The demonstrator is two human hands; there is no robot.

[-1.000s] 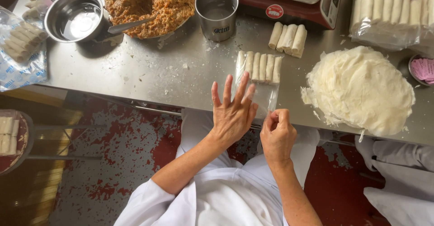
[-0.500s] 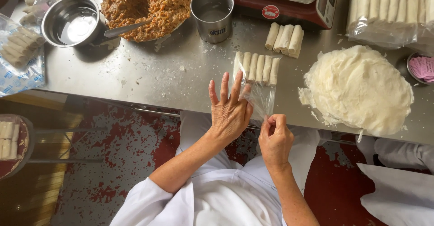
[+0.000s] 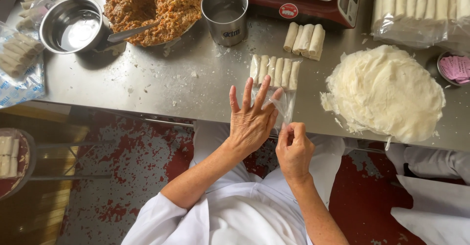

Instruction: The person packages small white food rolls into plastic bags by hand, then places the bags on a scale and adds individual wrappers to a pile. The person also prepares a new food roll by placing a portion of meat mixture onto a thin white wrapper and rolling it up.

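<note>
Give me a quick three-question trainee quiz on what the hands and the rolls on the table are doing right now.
1. True or false: the left hand is spread flat with its fingers open at the clear plastic bag.
2. How many spring rolls lie in the row at the bag's far end: A three, B five, C eight?
3. What does the right hand pinch?

Key:
1. True.
2. B, five.
3. The bag's near edge, at the rim of the steel table; the wrapper stack lies untouched to its right.
</note>
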